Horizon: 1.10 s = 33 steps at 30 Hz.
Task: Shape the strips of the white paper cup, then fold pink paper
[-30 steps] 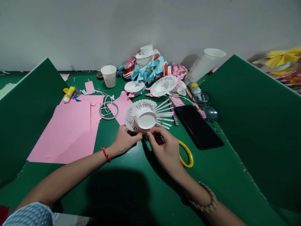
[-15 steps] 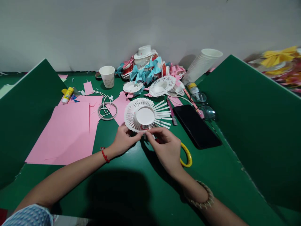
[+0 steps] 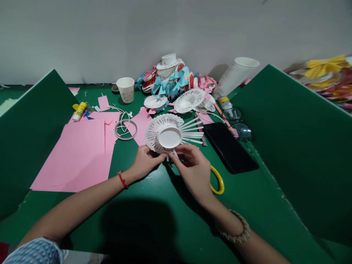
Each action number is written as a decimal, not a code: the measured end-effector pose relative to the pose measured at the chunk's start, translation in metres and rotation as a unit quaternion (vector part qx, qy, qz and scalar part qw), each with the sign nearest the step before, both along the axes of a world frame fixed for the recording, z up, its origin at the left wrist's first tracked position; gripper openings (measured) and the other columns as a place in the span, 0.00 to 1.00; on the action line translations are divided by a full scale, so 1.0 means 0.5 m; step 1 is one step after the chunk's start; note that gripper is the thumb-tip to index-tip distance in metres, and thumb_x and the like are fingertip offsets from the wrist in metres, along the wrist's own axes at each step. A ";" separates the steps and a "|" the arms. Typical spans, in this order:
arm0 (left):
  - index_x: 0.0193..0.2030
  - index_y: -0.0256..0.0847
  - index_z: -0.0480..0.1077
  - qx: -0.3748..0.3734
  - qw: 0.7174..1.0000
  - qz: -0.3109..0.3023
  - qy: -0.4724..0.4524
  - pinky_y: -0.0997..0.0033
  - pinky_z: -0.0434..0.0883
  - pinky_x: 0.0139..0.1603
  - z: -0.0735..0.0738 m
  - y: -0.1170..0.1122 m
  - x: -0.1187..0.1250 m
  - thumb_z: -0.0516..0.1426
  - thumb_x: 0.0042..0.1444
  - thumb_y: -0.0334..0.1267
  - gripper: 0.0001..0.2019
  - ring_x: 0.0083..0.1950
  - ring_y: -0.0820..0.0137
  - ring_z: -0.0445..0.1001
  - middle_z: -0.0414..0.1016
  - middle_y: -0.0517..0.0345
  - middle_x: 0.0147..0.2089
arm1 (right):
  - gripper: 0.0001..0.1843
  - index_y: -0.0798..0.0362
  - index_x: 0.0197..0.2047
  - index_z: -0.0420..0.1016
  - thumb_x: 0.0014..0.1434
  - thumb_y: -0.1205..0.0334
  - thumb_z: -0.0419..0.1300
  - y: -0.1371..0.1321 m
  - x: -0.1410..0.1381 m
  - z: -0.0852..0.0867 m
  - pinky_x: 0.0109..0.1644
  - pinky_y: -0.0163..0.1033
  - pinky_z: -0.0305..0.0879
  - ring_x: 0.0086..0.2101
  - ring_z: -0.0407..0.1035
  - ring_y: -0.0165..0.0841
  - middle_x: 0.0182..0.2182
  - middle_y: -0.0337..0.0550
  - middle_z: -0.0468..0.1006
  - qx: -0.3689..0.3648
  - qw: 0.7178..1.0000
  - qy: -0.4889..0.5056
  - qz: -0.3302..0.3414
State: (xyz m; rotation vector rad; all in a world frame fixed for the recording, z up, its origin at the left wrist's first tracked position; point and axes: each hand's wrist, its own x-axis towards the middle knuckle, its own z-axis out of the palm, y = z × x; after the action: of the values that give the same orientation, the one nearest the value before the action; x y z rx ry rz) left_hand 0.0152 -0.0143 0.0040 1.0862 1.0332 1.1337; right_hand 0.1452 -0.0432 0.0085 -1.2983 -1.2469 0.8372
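Note:
A white paper cup cut into strips (image 3: 169,138) is held above the green table, its round base facing up towards me. On its left the strips are folded over into a woven rim; on its right they stick out straight and loose. My left hand (image 3: 144,162) pinches the near left edge of the rim between thumb and fingers. Close beside it, my right hand (image 3: 192,168) pinches one strip at the near edge. Partly hidden behind my right hand lies a yellow scissors handle (image 3: 218,180).
Pink paper sheets (image 3: 79,154) and a glue stick (image 3: 79,111) lie left. A paper cup (image 3: 125,90) and finished paper pieces (image 3: 172,82) stand behind. A black phone (image 3: 231,147), glasses (image 3: 242,130) and stacked cups (image 3: 236,75) are right. Green partitions (image 3: 302,146) flank the table.
The cut cup has tilted slightly, and its loose strips on the right have shifted a little. My right fingers have bent a strip at the near edge. My left hand has barely moved.

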 end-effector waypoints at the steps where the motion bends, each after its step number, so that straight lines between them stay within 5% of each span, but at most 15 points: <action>1: 0.30 0.32 0.72 -0.001 1.000 0.004 -0.004 0.73 0.69 0.37 -0.001 0.001 0.000 0.64 0.36 0.32 0.11 0.32 0.72 0.72 0.76 0.53 0.32 | 0.10 0.51 0.35 0.69 0.48 0.63 0.63 0.001 0.000 -0.001 0.36 0.38 0.68 0.32 0.71 0.31 0.31 0.40 0.75 0.000 1.000 0.009 0.001; 21: 0.36 0.32 0.72 -0.013 0.998 -0.010 -0.062 0.70 0.69 0.45 -0.008 0.004 -0.002 0.65 0.38 0.34 0.16 0.39 0.69 0.73 0.77 0.50 0.40 | 0.16 0.50 0.35 0.63 0.44 0.64 0.65 0.006 -0.001 -0.010 0.35 0.35 0.67 0.29 0.71 0.28 0.27 0.35 0.73 -0.062 0.990 0.125 0.032; 27: 0.38 0.31 0.72 -0.015 0.998 -0.004 -0.055 0.70 0.69 0.46 -0.010 0.007 -0.001 0.65 0.38 0.34 0.17 0.41 0.70 0.72 0.76 0.49 0.42 | 0.14 0.50 0.33 0.62 0.47 0.64 0.64 0.006 -0.002 -0.013 0.34 0.34 0.67 0.30 0.70 0.28 0.28 0.34 0.70 -0.031 0.996 0.077 0.030; 33: 0.31 0.31 0.72 -0.033 0.998 0.009 -0.050 0.69 0.69 0.44 -0.004 0.005 -0.001 0.65 0.38 0.35 0.13 0.40 0.69 0.72 0.76 0.50 0.37 | 0.03 0.52 0.31 0.67 0.53 0.65 0.59 0.000 0.003 -0.010 0.32 0.34 0.64 0.28 0.69 0.29 0.27 0.37 0.73 0.023 0.996 -0.080 0.042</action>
State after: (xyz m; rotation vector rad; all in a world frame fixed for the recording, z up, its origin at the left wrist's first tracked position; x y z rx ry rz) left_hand 0.0148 -0.0117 0.0019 0.9614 0.9962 1.1491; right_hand 0.1470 -0.0433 0.0037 -1.3038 -1.4489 0.7709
